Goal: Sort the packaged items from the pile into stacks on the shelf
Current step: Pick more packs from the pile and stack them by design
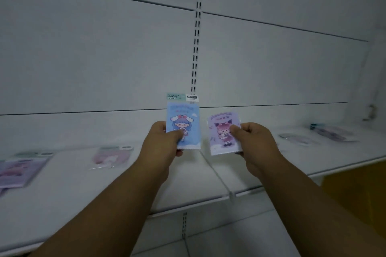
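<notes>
Packaged items face me, held above the shelf [208,183]: left hand [165,142] pinches the blue packet [184,119], right hand [250,140] pinches the purple packet [221,131], probably so I can compare designs.

White shelf [208,181]: purple packets [18,170] left, pink packet [110,157], packets [325,134] right.
</notes>
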Demonstrator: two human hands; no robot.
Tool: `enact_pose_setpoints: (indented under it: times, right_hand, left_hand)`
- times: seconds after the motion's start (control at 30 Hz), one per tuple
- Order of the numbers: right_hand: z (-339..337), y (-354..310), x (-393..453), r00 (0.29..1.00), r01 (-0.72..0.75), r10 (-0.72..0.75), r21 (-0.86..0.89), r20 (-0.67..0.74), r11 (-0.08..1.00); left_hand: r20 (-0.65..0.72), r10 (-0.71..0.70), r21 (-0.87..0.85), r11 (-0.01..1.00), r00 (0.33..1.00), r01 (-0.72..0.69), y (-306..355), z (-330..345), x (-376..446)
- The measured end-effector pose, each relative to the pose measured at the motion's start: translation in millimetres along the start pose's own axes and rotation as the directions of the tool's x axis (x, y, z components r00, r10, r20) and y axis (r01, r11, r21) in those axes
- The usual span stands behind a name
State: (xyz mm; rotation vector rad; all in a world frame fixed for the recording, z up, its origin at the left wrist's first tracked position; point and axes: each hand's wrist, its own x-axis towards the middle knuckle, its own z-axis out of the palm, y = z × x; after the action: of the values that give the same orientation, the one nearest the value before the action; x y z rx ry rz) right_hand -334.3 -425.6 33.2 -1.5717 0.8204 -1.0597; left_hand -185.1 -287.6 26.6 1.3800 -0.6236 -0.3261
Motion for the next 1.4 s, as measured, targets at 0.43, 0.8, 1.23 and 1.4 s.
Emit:
enact_pose_setpoints:
  times: [0.43, 0.8, 1.23, 1.4]
  right_hand:
    - [-168.5, 44.3, 131.4, 0.996, -0.030, 0.026, -0.053, -0.081, 0.998]
    - [-183.8, 69.8, 201.5, 0.999, -0.007, 0.013, -0.115, 0.050, 0.993]
    - [-162.2, 83.7, 252.5, 0.899, -0.095, 0.105, -0.044, 0.425, 0.994]
    - [-157.9, 83.0, 253.7, 0.873, -0.040, 0.054, -0.041, 0.486, 0.998]
  left_hand:
    - [0.169, -0.294, 0.120, 0.953, 0.941, 0.277, -16.6, 226.5, 20.3]
    - [0.108, -0.288, 0.451, 0.867, 0.952, 0.211, -49.9, 283.2, 63.4]
    - [-0.037, -0.015, 0.918, 0.395, 0.999, 0.040, -56.2, 296.6, 56.8]
    - [-0.073, -0.042, 0.922, 0.378, 0.996, 0.083, -59.7, 298.7, 45.9]
